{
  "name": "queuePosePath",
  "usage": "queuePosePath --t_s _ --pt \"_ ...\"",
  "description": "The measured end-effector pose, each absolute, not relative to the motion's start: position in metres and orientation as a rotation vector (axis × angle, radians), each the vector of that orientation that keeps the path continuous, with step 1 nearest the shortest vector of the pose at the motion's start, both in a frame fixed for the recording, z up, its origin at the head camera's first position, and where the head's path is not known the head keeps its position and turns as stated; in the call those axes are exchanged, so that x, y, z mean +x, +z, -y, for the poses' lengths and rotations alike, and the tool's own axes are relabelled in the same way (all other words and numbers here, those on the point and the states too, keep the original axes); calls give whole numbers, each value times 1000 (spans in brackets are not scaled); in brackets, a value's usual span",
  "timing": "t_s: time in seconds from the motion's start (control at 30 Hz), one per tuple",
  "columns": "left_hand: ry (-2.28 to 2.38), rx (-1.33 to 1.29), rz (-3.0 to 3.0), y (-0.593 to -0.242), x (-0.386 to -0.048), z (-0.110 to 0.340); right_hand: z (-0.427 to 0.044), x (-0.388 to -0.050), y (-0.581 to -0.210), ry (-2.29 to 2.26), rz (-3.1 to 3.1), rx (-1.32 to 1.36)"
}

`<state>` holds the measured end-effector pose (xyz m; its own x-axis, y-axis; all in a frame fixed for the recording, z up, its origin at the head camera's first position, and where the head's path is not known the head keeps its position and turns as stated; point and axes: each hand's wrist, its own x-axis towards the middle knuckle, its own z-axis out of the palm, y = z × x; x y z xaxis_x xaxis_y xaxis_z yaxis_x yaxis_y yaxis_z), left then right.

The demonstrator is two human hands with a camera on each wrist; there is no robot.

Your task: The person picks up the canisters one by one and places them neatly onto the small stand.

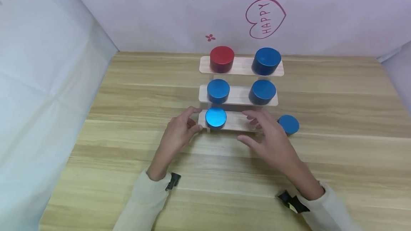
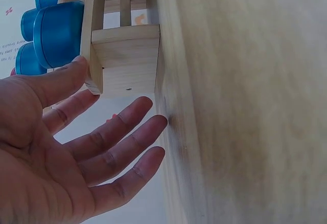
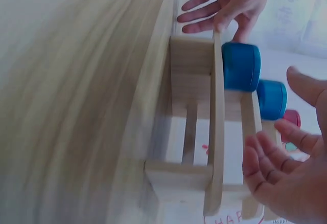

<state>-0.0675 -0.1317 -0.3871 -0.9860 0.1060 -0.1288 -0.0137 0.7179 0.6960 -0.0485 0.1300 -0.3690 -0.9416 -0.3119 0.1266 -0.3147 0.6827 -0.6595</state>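
A three-step wooden display stand (image 1: 237, 121) stands on the table, its lowest step nearest me. My left hand (image 1: 177, 131) pinches the left end of that step between thumb and index finger; the other fingers extend free in the left wrist view. Beside it, a blue round tin (image 1: 216, 118) sits on the step's left part. My right hand (image 1: 269, 140) hovers over the step's right part, fingers apart and slightly bent, holding nothing. Just right of the stand, partly behind that hand, is another blue tin (image 1: 289, 124) on the table.
Two blue tins stand on the middle step, a left one (image 1: 218, 91) and a right one (image 1: 262, 92). The top step bears a red tin (image 1: 222, 59) and a dark blue tin (image 1: 266, 61). A printed white cloth (image 1: 144, 17) hangs behind the wooden table (image 1: 128, 131).
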Motion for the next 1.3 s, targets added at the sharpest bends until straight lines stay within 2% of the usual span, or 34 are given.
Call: queuePosePath --t_s 0.43,0.87,1.3 --pt "1119 57 -2740 -386 -69 133 -172 -48 -376 1116 2688 648" --pt "1087 83 -2742 -389 -69 132 -252 -55 -390 1162 2551 484" --pt "1117 62 -2756 -388 -68 132 -277 -67 -397 1234 2678 383"
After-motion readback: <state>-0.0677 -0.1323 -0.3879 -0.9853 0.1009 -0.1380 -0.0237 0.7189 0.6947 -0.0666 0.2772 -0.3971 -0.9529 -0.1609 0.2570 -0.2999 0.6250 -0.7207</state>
